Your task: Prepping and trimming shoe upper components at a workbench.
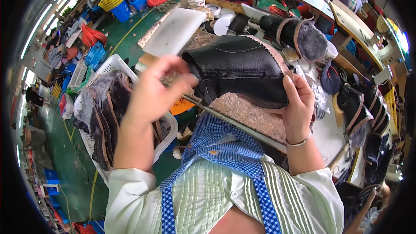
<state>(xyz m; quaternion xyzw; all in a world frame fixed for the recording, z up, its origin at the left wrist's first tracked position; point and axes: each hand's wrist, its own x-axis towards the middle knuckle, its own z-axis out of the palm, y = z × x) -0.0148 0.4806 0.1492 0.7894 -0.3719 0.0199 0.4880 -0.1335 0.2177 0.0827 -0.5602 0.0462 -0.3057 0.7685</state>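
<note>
A black leather boot upper (238, 63) with a side zipper lies on its side in front of me, raised over the work surface. A pinkish-tan lining strip, zigzag-cut along the top, borders its right end. My right hand (299, 99) pinches that bordered end between thumb and fingers. Blurred by motion, my left hand (158, 89) is at the left end of the boot upper. Its thumb and fingers are apart, with a gap between them; whether they touch the leather I cannot make out.
A white plastic basket (173, 126) of dark fur-lined boot pieces stands at my left. Beyond the boot upper lies a pale slab (173, 30) on the speckled worktable (255, 117). More black boot uppers (299, 37) crowd the right side. An orange object (181, 105) shows below the table edge.
</note>
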